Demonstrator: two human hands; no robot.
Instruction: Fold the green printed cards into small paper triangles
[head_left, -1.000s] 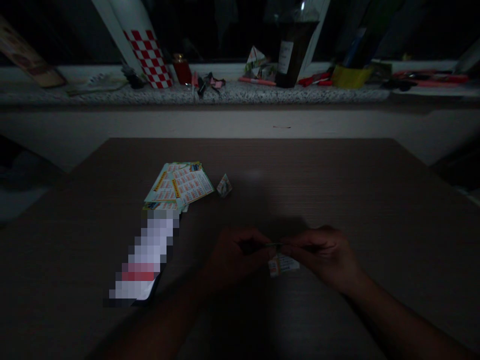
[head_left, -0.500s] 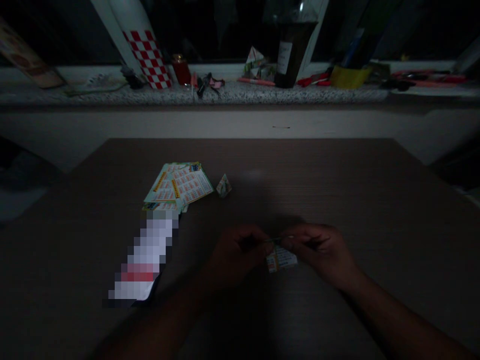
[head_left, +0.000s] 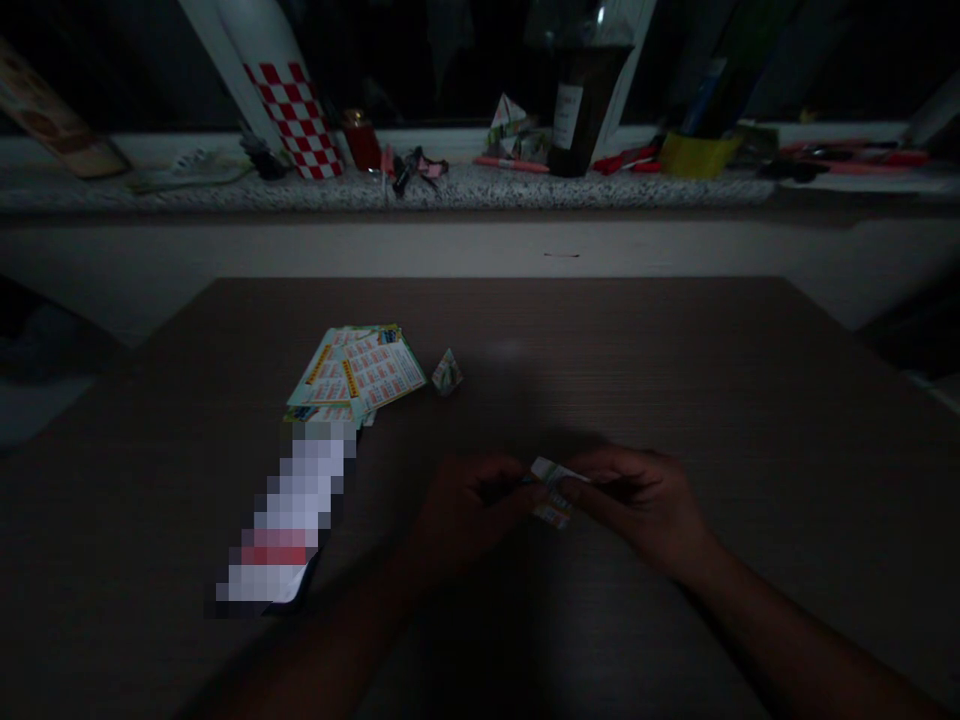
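The scene is very dark. My left hand (head_left: 465, 510) and my right hand (head_left: 641, 505) meet just above the dark wooden table (head_left: 675, 350). Both pinch one small printed paper slip (head_left: 553, 490), folded between the fingertips. Left of my hands lies a fan of printed paper slips (head_left: 358, 370) with red and yellow print. A small folded paper piece (head_left: 448, 372) stands beside that pile. A phone with a lit, blurred screen (head_left: 289, 520) lies below the pile.
A stone windowsill (head_left: 450, 185) runs behind the table with a dark bottle (head_left: 581, 90), a red-and-white checkered object (head_left: 296, 115), a small red jar (head_left: 363, 140), a folded paper shape (head_left: 510, 120), pens and a yellow holder (head_left: 694, 155).
The paper slip hung below my fingers before; now it is turned up and folded tighter between the fingertips. My hands shifted slightly upward.
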